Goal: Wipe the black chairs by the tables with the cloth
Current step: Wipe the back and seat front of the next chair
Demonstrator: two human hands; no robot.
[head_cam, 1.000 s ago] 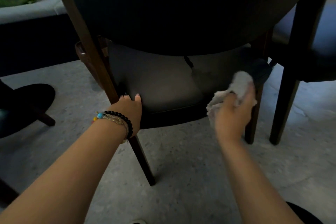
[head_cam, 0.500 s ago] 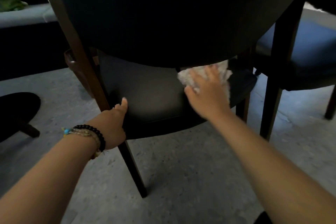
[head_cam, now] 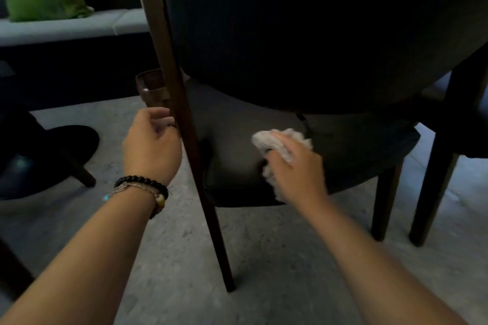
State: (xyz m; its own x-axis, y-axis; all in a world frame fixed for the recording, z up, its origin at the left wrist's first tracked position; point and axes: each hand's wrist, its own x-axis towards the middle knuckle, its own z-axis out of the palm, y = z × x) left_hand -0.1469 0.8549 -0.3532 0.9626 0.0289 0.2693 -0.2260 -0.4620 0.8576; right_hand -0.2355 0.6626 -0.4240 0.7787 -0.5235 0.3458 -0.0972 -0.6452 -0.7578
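Right hand (head_cam: 295,166) grips the cloth (head_cam: 277,140) on the black chair (head_cam: 232,145) seat; left hand's (head_cam: 151,145) fingers curl round its leg (head_cam: 184,124).

The black chair (head_cam: 303,34) stands on the floor, seen from behind. It has a big round dark back, a dark padded seat and thin brown wooden legs. The cloth (head_cam: 280,144) is small, pale and fluffy (all scrunched up). It lies on the seat, just under the chair back.

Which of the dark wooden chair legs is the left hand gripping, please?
The long slanted rear leg left of the seat; the left hand curls around it.
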